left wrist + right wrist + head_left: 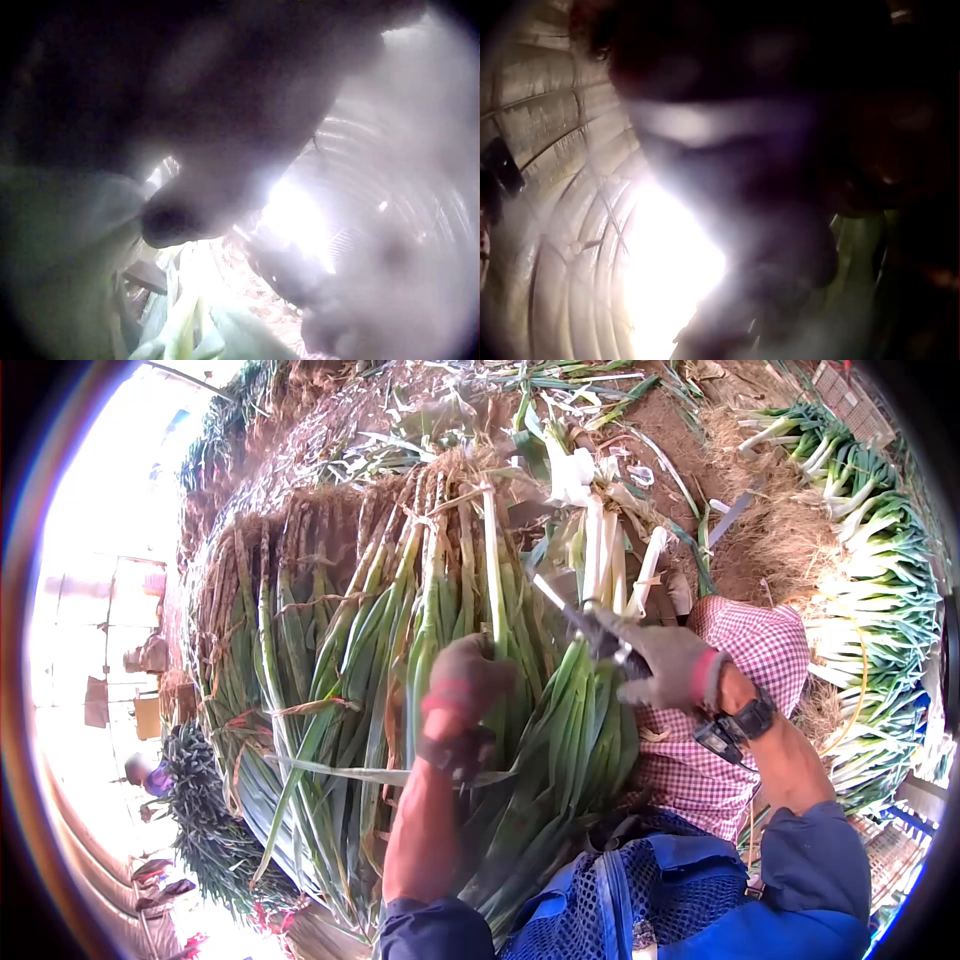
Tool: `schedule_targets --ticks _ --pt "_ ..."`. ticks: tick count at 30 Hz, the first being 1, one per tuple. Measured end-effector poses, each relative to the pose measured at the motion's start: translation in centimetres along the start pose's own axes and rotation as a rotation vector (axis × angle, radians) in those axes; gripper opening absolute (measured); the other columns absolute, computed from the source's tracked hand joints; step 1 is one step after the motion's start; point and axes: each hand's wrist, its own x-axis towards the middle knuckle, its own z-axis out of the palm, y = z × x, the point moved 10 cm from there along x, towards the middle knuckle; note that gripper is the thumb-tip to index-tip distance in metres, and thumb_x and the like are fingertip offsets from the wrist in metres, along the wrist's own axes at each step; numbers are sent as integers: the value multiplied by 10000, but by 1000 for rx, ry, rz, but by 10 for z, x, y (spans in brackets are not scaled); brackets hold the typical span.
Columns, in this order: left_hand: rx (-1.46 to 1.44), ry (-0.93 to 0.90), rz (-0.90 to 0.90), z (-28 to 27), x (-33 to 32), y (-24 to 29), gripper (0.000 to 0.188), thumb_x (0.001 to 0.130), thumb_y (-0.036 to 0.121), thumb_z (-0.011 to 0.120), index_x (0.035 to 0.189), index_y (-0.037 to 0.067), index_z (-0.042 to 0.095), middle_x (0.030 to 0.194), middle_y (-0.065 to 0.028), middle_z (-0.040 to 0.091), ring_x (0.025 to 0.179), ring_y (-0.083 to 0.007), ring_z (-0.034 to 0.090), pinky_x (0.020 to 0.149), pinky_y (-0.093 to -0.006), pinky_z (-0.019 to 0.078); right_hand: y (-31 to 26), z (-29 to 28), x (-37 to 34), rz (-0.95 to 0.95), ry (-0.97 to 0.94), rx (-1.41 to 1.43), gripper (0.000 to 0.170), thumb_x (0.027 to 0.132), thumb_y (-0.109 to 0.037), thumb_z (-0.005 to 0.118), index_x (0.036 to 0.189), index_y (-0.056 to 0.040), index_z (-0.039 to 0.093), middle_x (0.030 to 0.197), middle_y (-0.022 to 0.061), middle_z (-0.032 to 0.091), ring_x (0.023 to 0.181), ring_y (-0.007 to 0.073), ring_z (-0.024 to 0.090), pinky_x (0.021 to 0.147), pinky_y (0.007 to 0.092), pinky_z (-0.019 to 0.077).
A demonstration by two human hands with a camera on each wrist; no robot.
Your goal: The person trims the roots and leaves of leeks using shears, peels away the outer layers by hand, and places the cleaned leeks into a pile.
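Observation:
A large pile of leeks (340,630), roots at the far side and leaves toward the body, lies in front of me. My gloved left hand (468,678) grips a leek (493,560) whose pale stalk points away from me. In the left wrist view the left hand (202,165) is a dark shape beside a broad green leaf (67,255). My gloved right hand (665,660) holds a knife (548,592) by its dark handle, the narrow pale blade pointing left over the leeks. In the right wrist view the right hand (772,217) is dark and blurred against glare.
Several white trimmed leeks (600,550) stand just beyond the right hand. A checked cloth (735,670) covers my right side. Cleaned leeks (870,610) lie in a long row at the right. A flat blade (732,518) rests near the soil, among leaf scraps (400,455).

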Motion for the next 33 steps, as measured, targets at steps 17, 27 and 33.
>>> schedule_targets --ticks 17,27,33 --pt "363 -162 378 88 -24 15 306 946 133 595 1220 3 641 960 -215 745 874 -383 724 768 -426 566 9 -17 -29 -71 200 -115 1074 791 -294 794 1677 -115 215 1176 278 702 1057 444 696 964 470 543" --pt "637 -291 450 110 -79 44 720 804 120 647 1490 3 463 1142 -226 688 1014 -422 686 852 -516 555 -21 -24 55 25 -46 -257 1043 849 -379 761 1691 -184 176 1060 202 747 952 349 739 891 428 574" --pt "406 -178 437 96 -63 43 380 841 99 632 1217 49 603 1002 -230 704 919 -458 682 796 -556 537 15 -77 107 146 302 -230 1022 833 -345 761 1686 -201 216 1096 212 751 956 350 736 869 434 583"
